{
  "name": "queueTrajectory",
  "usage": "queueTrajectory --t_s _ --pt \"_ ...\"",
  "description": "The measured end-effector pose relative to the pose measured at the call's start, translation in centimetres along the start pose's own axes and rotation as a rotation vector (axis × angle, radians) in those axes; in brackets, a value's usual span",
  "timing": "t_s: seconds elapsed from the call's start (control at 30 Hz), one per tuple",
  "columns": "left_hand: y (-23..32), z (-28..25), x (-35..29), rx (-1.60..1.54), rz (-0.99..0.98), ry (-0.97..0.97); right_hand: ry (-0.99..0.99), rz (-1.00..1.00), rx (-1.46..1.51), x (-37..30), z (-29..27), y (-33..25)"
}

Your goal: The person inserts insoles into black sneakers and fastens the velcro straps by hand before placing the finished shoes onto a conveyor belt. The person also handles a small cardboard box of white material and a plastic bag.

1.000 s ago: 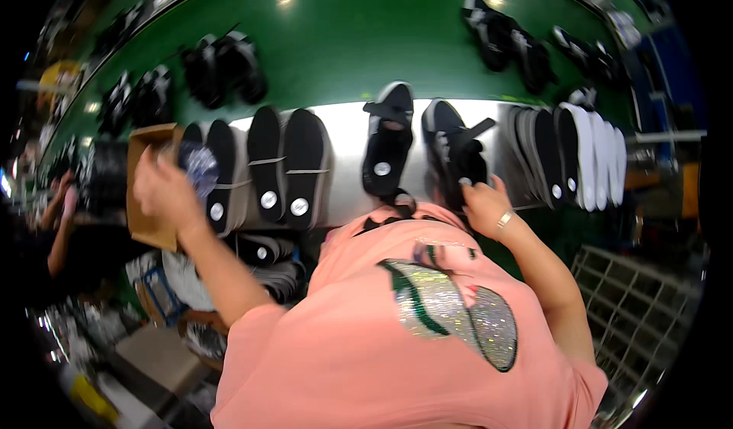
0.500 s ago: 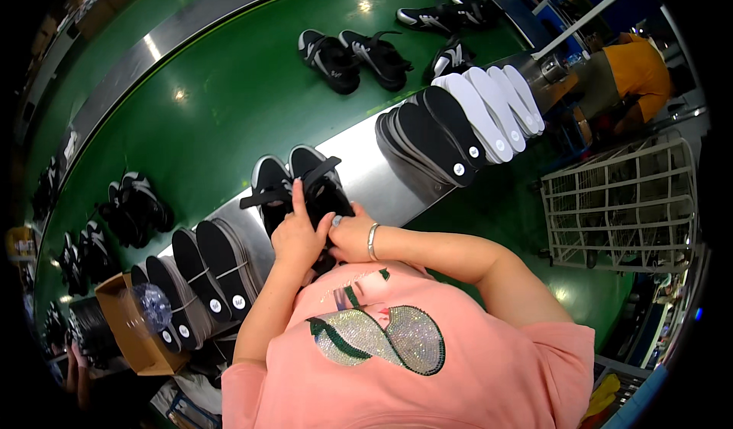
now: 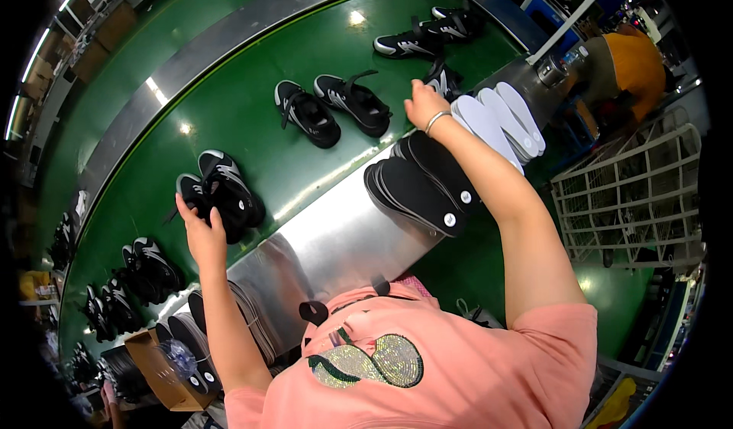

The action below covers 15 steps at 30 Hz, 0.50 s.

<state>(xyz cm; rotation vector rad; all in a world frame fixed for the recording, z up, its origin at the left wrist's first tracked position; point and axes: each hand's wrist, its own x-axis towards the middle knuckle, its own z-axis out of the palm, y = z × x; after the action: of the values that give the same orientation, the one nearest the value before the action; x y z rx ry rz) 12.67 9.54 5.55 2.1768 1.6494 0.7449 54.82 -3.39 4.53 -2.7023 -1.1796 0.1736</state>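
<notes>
Brightly lit at centre, fading to black at the periphery, bowed toward the margins. Flecked with glare on the green surface (image 3: 248, 116); washed white along the steel ledge (image 3: 328, 227). Streaked by strip lights (image 3: 37, 55) at far left. Fairly sharp at left hand (image 3: 205, 238) and right hand (image 3: 425, 106); dim, perhaps slightly blurred, at lower left.

Eleven black-and-grey shoes can be counted: two (image 3: 221, 173) at the left hand (image 3: 202, 234), two (image 3: 309, 116) mid-surface, two (image 3: 412, 43) at upper right, one (image 3: 444, 79) just beside the right hand (image 3: 426, 107), and four (image 3: 156, 265) at lower left (those farther off are too small to tally). There are two black insole stacks (image 3: 412, 192), at least three white insoles (image 3: 482, 127), one cardboard box (image 3: 153, 366), one bracelet (image 3: 437, 120) and one wire cart (image 3: 626, 192).
</notes>
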Motion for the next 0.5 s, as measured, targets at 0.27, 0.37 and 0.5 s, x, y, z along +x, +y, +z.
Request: queueTrajectory --t_s 0.27,0.37,0.5 --pt "-0.8 4.2 -11.3 0.010 -0.066 -0.228 -0.298 0.476 -0.060 9.8 3.5 3.5" --pt "-0.7 4.3 -14.5 0.033 -0.134 -0.286 -0.144 0.402 0.133 12.0 3.1 1.8" --pt "-0.4 4.6 -15.4 0.003 -0.207 -0.280 0.113 -0.102 0.352 18.4 7.3 2.5"
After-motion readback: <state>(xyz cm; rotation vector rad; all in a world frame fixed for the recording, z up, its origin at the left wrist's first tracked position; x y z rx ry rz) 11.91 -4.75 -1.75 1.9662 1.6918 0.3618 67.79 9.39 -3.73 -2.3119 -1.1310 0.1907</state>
